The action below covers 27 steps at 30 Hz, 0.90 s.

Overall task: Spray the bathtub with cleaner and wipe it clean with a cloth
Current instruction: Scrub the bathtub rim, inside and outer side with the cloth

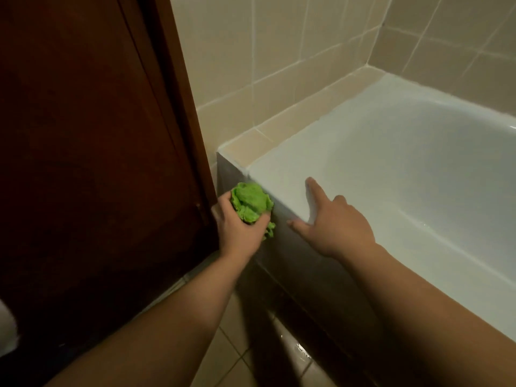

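Both hands work the tub [363,169] corner: left hand [237,222] grips the bunched cloth [251,203], right hand [335,222] rests spread-fingered on the rim. Wiping seems underway; no sprayer shows.

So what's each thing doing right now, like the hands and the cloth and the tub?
Green cloth: scrunched up, held against the tub's outer corner.
Left hand: grips the cloth.
Right hand: fingers spread, resting on the tub rim.
Bathtub: white, nothing inside it.
Wooden door: stands beside the tub.
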Available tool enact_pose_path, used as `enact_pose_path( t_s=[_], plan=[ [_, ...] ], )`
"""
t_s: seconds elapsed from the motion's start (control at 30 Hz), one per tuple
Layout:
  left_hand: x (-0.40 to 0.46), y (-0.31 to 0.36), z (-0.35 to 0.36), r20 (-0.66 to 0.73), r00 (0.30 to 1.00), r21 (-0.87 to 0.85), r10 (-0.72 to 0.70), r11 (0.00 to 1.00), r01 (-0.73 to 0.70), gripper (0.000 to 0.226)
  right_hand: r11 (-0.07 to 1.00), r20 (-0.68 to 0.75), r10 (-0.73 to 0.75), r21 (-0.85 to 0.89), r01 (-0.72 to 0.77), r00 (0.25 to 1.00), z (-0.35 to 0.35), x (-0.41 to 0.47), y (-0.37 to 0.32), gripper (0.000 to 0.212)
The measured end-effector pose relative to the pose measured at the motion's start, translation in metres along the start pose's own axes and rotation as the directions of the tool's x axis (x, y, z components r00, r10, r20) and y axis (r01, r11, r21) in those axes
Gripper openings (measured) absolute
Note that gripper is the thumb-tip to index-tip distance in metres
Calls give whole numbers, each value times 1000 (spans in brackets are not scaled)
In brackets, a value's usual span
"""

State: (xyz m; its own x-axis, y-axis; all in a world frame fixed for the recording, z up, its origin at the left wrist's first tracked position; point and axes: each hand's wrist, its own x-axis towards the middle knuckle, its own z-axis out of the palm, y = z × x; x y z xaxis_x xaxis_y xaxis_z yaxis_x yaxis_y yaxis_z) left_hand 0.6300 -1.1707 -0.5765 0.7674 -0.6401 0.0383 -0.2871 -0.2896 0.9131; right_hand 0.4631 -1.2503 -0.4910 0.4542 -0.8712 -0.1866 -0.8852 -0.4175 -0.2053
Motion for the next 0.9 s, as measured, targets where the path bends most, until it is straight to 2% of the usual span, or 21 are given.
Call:
enact_pose_path(
  t_s=[0.17, 0.33, 0.5, 0.57, 0.7, 0.83, 0.9],
  plan=[
    [5, -3, 9, -58, 998, -68, 14, 998, -18, 75, 998, -50, -23, -53, 20, 999, 5, -8, 10, 93],
    [0, -4, 10, -60, 997, -176, -54, 984, 43, 76, 997, -83, -51, -64, 46, 995, 10, -9, 14, 91],
    [26, 8, 3, -123, 992, -133, -9, 991, -8, 65, 995, -122, -71, -83, 61, 990, 13, -12, 18, 88],
    [36, 3, 4, -136, 990, -111, -40, 993, 24, 59, 994, -130, -67, -93, 55, 989, 14, -12, 18, 87],
    [32, -11, 8, -41, 988, -179, -149, 974, 140, 50, 994, -141, -62, -99, 49, 988, 16, -11, 18, 86],
    [46, 6, -2, -150, 987, -197, -62, 980, 32, 44, 993, -141, -59, -112, 43, 988, 16, -12, 18, 87],
    [54, 13, -1, -148, 982, -196, -119, 977, 88, 48, 992, -146, -58, -117, 41, 988, 16, -12, 18, 88]
  ],
)
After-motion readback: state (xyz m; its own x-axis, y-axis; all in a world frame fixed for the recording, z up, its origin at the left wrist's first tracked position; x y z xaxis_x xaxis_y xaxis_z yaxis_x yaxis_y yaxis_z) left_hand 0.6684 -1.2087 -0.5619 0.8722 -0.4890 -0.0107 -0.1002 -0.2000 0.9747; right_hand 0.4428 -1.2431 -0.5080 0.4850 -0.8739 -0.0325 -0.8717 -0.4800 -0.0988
